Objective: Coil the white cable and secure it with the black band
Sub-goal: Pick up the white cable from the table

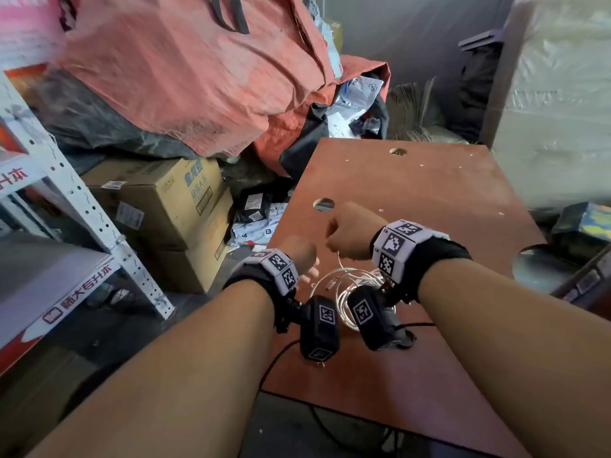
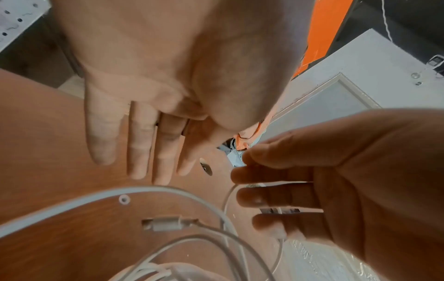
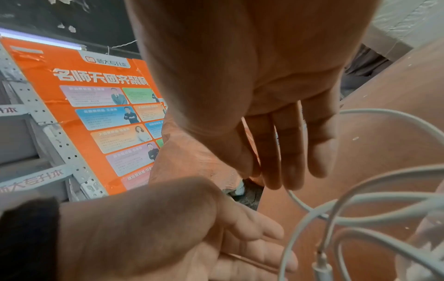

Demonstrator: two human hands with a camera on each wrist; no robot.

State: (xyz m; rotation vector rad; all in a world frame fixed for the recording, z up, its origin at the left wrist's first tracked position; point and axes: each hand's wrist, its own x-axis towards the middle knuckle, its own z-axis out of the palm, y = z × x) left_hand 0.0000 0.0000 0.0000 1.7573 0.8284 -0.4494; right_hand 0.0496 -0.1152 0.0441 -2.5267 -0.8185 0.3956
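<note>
The desk (image 1: 429, 193), a bare brown board with drilled holes, carries the white cable (image 1: 347, 282) as a loose tangle of loops just in front of both wrists. From where I stand the coiling has barely started: the loops sprawl at different sizes and one plug (image 2: 168, 224) lies flat on the board inside them.

The right hand (image 1: 350, 234) hovers above the far side of the tangle, its thumb and forefinger pinching one strand that rises from the pile to it; the remaining fingers (image 2: 276, 201) are held fairly straight. The left hand (image 1: 302, 256) sits just to the left of the loops, fingers straight and spread, holding nothing, palm turned toward the cable.

To do this step well, I would say the left hand should take the lifted strand as an anchor while the right feeds even loops into it, each the same size, letting the cable fall along its natural curl and not forcing twists. The plug end should be kept free of the loops so it does not snag.

I cannot see the black band in any view.
</note>
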